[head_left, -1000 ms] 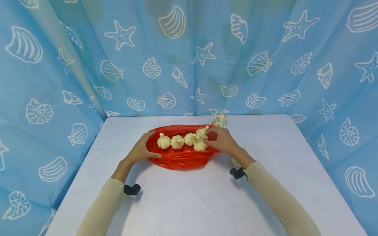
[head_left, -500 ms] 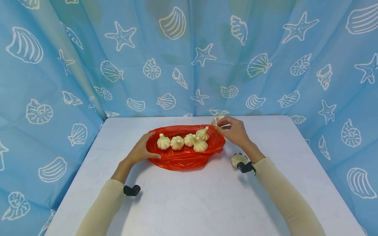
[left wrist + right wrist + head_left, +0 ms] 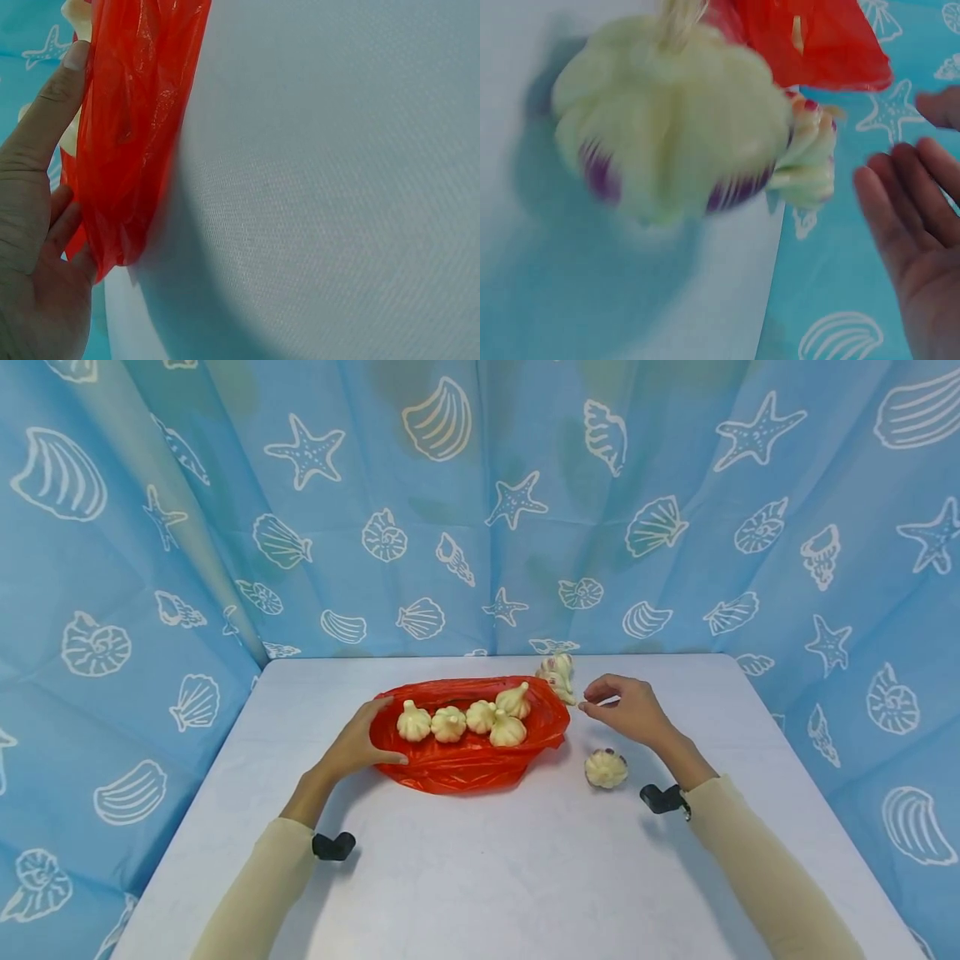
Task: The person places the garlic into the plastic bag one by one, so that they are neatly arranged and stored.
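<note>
A red plastic bag (image 3: 457,768) lies with its mouth spread wide on the table. Several pale garlic bulbs (image 3: 448,724) rest inside it. At the bag's left end my left hand (image 3: 358,739) holds the rim, thumb (image 3: 64,90) on the near side and fingers on the far side. My right hand (image 3: 630,706) hovers to the right of the bag, fingers loosely bent, holding nothing. Below it a purple-streaked garlic bulb (image 3: 606,768) sits on the table, large and blurred in the right wrist view. More purple-tinged garlic (image 3: 557,675) lies behind the bag's right end.
The white table (image 3: 480,877) carries all of this. A blue curtain (image 3: 465,510) with white shells and starfish hangs behind it and along both sides. Dark wrist cameras (image 3: 333,846) are strapped at both sleeves.
My right hand has left the bulb at the bag's right side and moved rightward, uncovering the garlic behind the bag and the bulb at the right. My left hand has stayed at the bag.
</note>
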A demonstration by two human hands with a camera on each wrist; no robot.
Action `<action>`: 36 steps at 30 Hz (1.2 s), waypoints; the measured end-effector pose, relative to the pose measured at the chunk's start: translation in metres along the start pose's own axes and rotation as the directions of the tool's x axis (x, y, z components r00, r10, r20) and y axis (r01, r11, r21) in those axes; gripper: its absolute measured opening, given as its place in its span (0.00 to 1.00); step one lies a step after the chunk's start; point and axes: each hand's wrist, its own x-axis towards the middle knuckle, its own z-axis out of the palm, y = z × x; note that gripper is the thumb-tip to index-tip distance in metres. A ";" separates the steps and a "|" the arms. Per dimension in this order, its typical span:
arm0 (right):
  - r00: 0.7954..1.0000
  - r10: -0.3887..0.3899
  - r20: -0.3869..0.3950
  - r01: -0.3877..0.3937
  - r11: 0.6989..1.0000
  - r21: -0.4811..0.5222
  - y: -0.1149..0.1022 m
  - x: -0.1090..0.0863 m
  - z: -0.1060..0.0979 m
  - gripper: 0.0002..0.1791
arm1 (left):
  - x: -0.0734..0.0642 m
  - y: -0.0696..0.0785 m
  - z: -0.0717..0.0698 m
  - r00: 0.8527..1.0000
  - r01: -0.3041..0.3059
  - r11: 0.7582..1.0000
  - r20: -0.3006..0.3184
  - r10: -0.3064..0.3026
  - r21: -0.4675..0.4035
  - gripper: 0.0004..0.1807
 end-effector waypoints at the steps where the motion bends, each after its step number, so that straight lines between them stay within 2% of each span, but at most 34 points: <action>1: 0.999 0.004 0.038 -0.003 1.000 -0.020 0.002 -0.002 -0.002 0.14 | 0.000 0.000 0.000 1.000 0.000 1.000 0.001 0.000 -0.001 0.60; 4: 0.989 0.018 0.148 -0.008 0.998 -0.068 0.009 -0.009 -0.007 0.16 | 0.000 -0.001 0.001 1.000 -0.004 1.000 -0.003 0.004 0.002 0.59; 8: 0.964 0.051 0.263 -0.026 0.995 -0.096 0.014 -0.015 -0.011 0.20 | 0.000 -0.002 0.001 1.000 -0.002 1.000 -0.010 0.002 0.011 0.59; 16: 0.913 0.125 0.387 -0.090 0.990 -0.108 0.016 -0.021 -0.013 0.22 | 0.000 -0.002 0.002 1.000 0.006 1.000 0.000 -0.006 0.021 0.60; 23: 0.882 0.187 0.432 -0.159 0.982 -0.102 0.012 -0.023 -0.012 0.24 | 0.000 -0.003 0.002 1.000 0.002 1.000 0.006 -0.002 0.004 0.59; 27: 0.874 0.195 0.446 -0.154 0.980 -0.127 0.008 -0.024 -0.011 0.24 | 0.000 -0.001 0.002 1.000 0.007 1.000 0.008 -0.007 0.002 0.60; 32: 0.870 0.178 0.460 -0.107 0.978 -0.177 0.003 -0.023 -0.009 0.16 | -0.001 0.000 0.001 1.000 0.010 1.000 0.008 -0.010 -0.002 0.59; 36: 0.884 0.179 0.431 -0.090 0.972 -0.217 0.002 -0.022 -0.008 0.13 | -0.002 0.001 0.001 1.000 0.011 1.000 0.006 -0.011 -0.007 0.59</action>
